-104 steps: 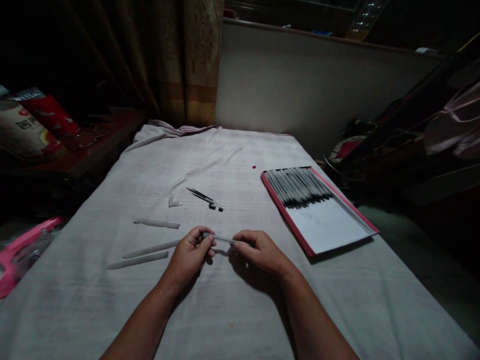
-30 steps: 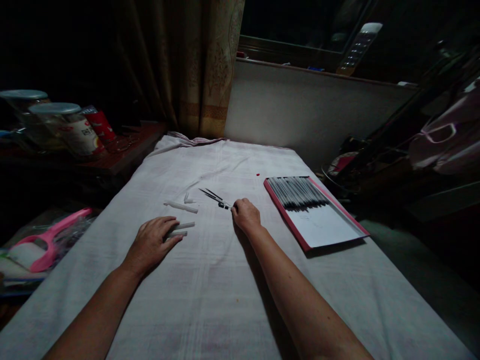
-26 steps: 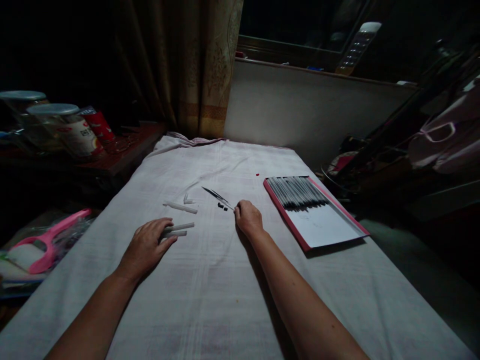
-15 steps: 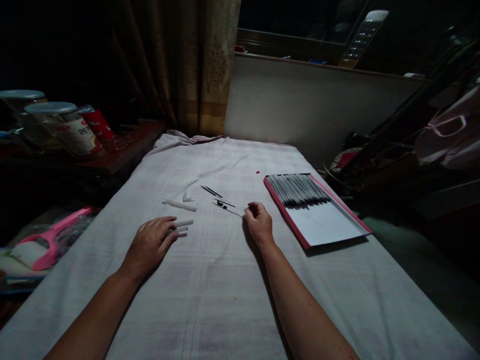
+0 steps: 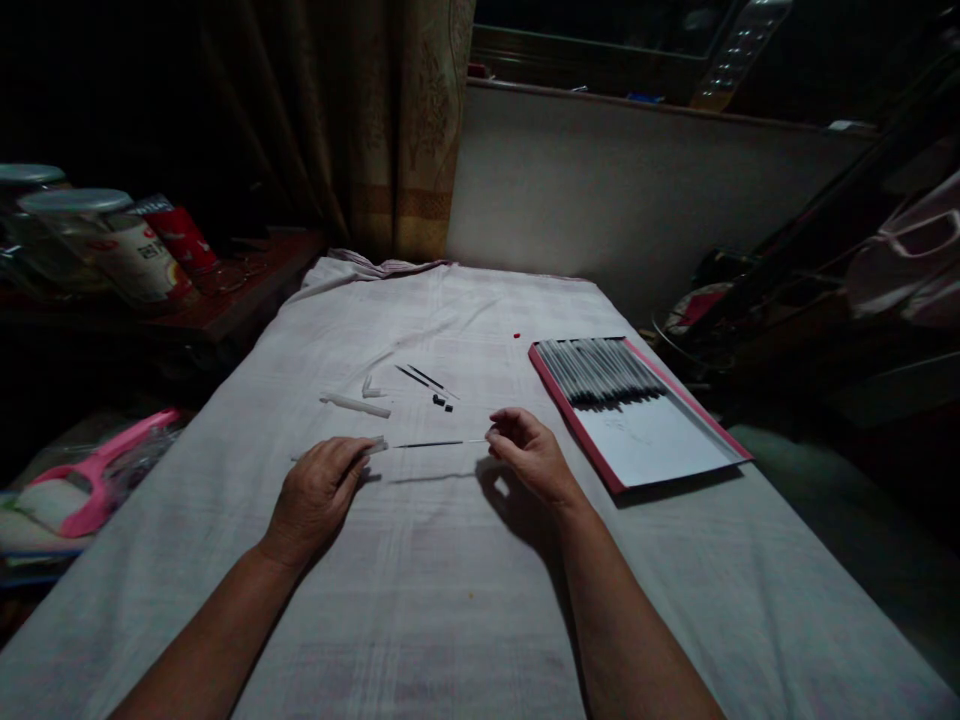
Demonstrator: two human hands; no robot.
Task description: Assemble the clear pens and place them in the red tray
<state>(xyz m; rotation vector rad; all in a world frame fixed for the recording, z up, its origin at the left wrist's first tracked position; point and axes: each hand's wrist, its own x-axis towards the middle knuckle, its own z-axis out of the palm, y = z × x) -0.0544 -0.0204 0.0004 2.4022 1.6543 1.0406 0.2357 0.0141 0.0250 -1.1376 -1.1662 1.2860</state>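
Observation:
My left hand (image 5: 315, 495) is closed around a translucent pen barrel (image 5: 379, 443), whose open end sticks out past the fingertips. Facing that end is a thin pen refill (image 5: 429, 444) with a dark middle, its tip very near the barrel. My right hand (image 5: 534, 458) pinches the refill's other end and holds it just above the cloth, where it casts a shadow. Behind them lie two more refills (image 5: 424, 379), small black caps (image 5: 443, 403), another translucent barrel (image 5: 355, 406) and small clear pieces (image 5: 370, 388).
To the right lies a shallow box with a red rim (image 5: 576, 432), holding a row of pens (image 5: 604, 372). A tiny red piece (image 5: 517, 335) rests farther back on the white checked cloth (image 5: 420, 590). Jars (image 5: 124, 250) stand on a side table at left.
My left hand has picked up a barrel from the cloth. My right hand has lifted a refill off the cloth and lined it up with the barrel's end.

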